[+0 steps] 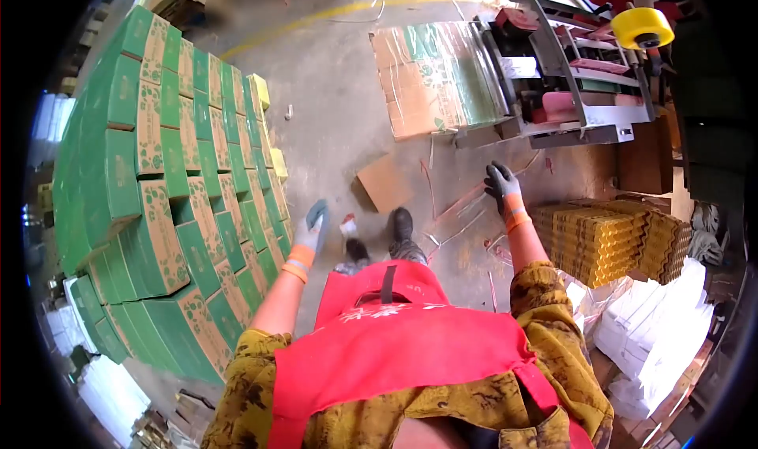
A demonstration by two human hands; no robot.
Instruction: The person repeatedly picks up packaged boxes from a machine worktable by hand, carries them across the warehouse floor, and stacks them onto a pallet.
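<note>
My left hand (pixel 313 225), in a grey glove with an orange cuff, hangs beside the tall stack of green and brown cartons (pixel 162 240). Its fingers are stretched out and hold nothing. On the other side, my right hand (pixel 503 187), gloved the same way, is in the air below the machine (pixel 584 86). Its fingers are apart and slightly bent, with nothing between them. Several cartons (pixel 430 78) with a shiny, clear-looking surface rest against the machine's left end. A plain brown cardboard piece (pixel 382 183) lies on the floor just ahead of my shoes.
Loose straps (pixel 466 204) and scraps litter the concrete floor (pixel 324 93). At right stands a pile of yellow-brown, ridged trays (pixel 600 244), with white plastic-wrapped bundles (pixel 655 330) nearer to me. A yellow roller (pixel 642 28) sticks up from the machine. A yellow line (pixel 332 11) crosses the floor ahead.
</note>
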